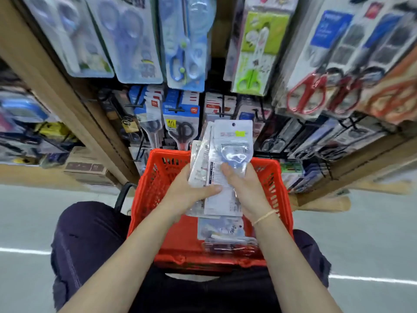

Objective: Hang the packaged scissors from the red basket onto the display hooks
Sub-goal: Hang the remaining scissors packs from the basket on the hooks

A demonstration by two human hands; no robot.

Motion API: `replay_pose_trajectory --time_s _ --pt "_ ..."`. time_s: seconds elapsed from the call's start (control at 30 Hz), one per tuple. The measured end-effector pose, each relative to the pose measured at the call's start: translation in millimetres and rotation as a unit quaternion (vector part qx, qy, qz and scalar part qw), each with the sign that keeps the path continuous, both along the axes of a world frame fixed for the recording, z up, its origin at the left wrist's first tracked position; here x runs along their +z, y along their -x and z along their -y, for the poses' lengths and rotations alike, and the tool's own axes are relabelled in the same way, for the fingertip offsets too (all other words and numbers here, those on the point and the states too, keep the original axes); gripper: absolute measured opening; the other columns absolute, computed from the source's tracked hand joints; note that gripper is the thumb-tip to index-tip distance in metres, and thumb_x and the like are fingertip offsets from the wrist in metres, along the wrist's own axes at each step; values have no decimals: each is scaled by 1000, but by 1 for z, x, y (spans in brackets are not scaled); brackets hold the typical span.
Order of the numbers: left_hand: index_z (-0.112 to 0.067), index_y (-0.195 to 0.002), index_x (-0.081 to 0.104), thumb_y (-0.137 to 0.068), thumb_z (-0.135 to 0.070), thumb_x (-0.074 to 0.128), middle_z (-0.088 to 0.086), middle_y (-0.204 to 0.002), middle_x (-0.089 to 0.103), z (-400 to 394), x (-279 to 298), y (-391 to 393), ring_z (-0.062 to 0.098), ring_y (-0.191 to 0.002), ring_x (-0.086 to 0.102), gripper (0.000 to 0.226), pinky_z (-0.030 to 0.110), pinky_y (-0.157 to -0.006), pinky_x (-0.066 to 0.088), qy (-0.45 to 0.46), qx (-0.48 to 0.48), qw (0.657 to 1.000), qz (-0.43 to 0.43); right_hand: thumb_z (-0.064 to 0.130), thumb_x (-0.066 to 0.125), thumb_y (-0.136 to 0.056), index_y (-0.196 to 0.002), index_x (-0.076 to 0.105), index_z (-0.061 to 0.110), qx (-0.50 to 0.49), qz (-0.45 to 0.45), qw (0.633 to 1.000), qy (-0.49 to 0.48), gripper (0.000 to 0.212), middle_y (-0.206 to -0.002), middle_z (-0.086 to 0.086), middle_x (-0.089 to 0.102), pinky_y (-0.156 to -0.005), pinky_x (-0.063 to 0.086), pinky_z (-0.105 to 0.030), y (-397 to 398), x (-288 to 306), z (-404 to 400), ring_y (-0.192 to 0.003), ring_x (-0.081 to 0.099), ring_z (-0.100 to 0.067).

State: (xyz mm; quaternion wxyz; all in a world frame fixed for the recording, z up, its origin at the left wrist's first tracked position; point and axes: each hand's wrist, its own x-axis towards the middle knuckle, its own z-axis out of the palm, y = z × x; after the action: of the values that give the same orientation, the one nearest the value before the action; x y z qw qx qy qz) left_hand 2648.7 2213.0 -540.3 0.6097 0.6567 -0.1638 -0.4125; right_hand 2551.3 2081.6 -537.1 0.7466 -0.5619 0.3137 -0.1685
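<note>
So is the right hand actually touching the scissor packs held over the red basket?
Touching. The head view shows the right hand with its fingers curled over the front of the scissor packs, thumb side against them, while the left hand grips them too.

Shop: packaged scissors (185, 41) on hooks (178, 107)

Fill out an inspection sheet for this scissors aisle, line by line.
Surface: grey floor with a white line.
Job's things: red basket holding a few scissors packs; a stack of scissors packs held above it.
Clutter: cardboard box by the shelf base.
Grippers: left hand and right hand both grip the stack.
Cables: nothing seen.
Surroundings: display hooks crowded with hung scissors.
</note>
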Motion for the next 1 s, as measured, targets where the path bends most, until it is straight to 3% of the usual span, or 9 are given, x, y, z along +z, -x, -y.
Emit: replay_pose_trajectory --time_s 0.2,0.3,0.37,0.47,0.57,0.63,0.8,0.9,1.0 --pt "-19 -128 61 -77 -3 86 1 -114 77 -1 51 12 23 -108 73 59 52 -101 55 59 56 997 18 37 72 -92 -135 52 25 -91 47 987 126 49 -131 0 64 -105 50 -43 9 49 2 -123 61 -16" --pt "-20 -128 60 -80 -4 84 1 -118 76 -6 69 9 23 -110 72 55 50 -100 56 85 103 991 23 27 64 -99 -122 62 18 -97 67 981 152 25 -115 -14 67 -92 52 -33 16 74 6 -108 66 -19" --pt "-22 -127 60 -83 -4 81 0 -118 76 -10 80 5 22 -111 72 52 47 -97 57 107 132 985 26 27 61 -101 -105 65 16 -109 74 979 158 13 -92 -4 69 -76 50 -26 20 87 9 -86 66 -16" --pt "-22 -129 59 -85 -5 79 -1 -120 75 -16 98 -1 22 -112 72 51 49 -99 56 135 148 979 40 35 65 -98 -91 61 10 -117 86 980 133 26 -85 -7 60 -69 46 -35 24 103 10 -76 57 -19" --pt "-20 -133 59 -84 -11 80 1 -123 74 -23 110 -7 24 -115 70 54 53 -103 53 155 153 975 45 38 67 -94 -98 61 11 -121 137 978 103 28 -93 -15 63 -80 51 -49 23 123 10 -86 62 -37" --pt "-20 -134 59 -79 -18 81 2 -124 74 -29 117 -8 25 -115 70 59 55 -102 53 164 163 972 46 19 55 -104 -109 53 6 -114 198 970 86 13 -93 -16 68 -81 58 -47 22 136 12 -87 70 -39" --pt "-20 -135 58 -86 -7 76 3 -124 74 -34 129 -15 29 -113 71 53 56 -93 58 183 182 965 44 4 43 -105 -119 33 18 -63 175 976 117 22 -71 -2 55 -41 36 -22 15 165 11 -46 42 -12" --pt "-19 -135 58 -89 -3 74 3 -123 74 -32 141 -18 28 -112 72 51 55 -92 59 201 191 959 51 38 51 -104 -109 50 28 -23 117 981 156 12 -78 11 48 -47 31 -13 4 180 1 -56 38 1" --pt "-19 -137 57 -89 -3 75 2 -124 74 -31 155 -21 25 -112 72 54 54 -98 56 222 192 954 59 67 37 -95 -101 62 28 -16 74 984 159 47 -74 6 45 -58 29 -22 -8 189 -10 -59 36 -5"
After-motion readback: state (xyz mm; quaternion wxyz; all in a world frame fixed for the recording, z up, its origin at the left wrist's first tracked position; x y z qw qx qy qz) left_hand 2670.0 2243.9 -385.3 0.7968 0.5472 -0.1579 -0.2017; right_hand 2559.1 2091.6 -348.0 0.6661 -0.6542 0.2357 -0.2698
